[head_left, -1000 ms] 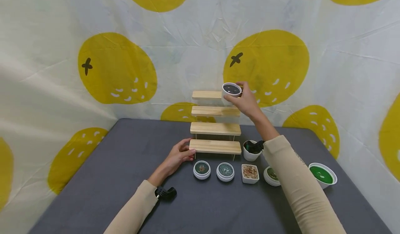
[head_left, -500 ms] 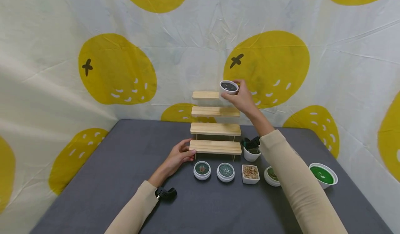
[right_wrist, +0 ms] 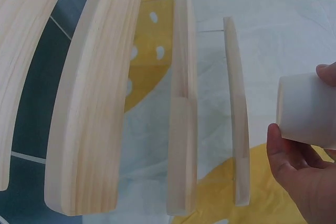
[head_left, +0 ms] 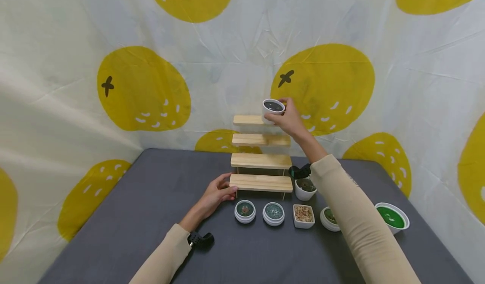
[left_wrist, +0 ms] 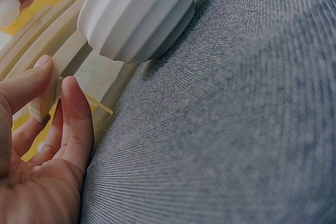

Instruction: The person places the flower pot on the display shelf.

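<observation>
A four-tier wooden display stand [head_left: 261,183] stands at the middle of the table. My left hand [head_left: 212,198] grips the left end of its lowest board, thumb on the board's edge and fingers behind, as the left wrist view shows. My right hand [head_left: 291,120] holds a small white pot [head_left: 273,106] with dark contents, upright at the height of the top board [head_left: 248,119]. Thumb and fingers lie on opposite sides of the pot. Seen from the right wrist, a gap separates the white pot [right_wrist: 304,109] from the top board [right_wrist: 239,114].
In front of the stand sit two round white pots [head_left: 244,209] [head_left: 273,211] and a square one [head_left: 303,214] with brown bits. Further right are another round pot [head_left: 329,221], a planted white pot [head_left: 305,190] and a bowl [head_left: 392,218] with green contents. A patterned cloth [head_left: 227,73] hangs behind.
My right hand has carried the white pot a little to the left above the stand's top. The left hand keeps its hold on the lowest board. The head view has tilted slightly up.
</observation>
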`<state>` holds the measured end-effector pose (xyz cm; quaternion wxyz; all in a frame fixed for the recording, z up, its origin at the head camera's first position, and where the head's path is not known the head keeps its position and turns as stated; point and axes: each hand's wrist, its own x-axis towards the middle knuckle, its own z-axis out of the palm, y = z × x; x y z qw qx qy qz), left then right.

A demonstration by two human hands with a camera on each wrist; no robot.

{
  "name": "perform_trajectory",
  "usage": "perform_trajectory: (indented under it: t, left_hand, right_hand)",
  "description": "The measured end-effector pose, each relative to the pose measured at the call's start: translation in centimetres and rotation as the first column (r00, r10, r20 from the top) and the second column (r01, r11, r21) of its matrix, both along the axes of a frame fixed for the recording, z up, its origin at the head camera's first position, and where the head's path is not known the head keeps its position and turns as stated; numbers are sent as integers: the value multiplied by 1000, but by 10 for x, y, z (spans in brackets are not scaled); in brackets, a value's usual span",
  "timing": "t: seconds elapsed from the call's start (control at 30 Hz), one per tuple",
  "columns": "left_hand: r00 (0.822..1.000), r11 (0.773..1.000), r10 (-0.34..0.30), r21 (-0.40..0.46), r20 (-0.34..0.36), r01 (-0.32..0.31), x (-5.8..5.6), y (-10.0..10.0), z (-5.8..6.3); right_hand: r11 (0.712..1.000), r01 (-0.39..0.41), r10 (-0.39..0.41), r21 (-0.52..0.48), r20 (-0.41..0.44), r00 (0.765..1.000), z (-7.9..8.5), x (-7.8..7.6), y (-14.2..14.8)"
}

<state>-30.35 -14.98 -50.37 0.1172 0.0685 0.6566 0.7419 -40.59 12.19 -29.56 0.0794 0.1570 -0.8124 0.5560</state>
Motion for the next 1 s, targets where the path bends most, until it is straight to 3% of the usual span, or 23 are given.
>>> perform_trajectory:
  t: [0.27, 0.57, 1.0]
  left_hand:
    - [1000, 1000, -4, 2, -12, 4, 1, -1, -2]
    - [1000, 1000, -10, 7, -21, 10, -2, 1, -1]
    - [1000, 1000, 1, 5, -15, -1, -2, 2, -1]
  right_hand:
    - [999, -23, 22, 23, 16, 1000, 1, -7, -7]
    - [999, 12, -12, 52, 4, 1000, 2, -18, -17]
    - [997, -30, 28, 65, 23, 999, -2, -27, -34]
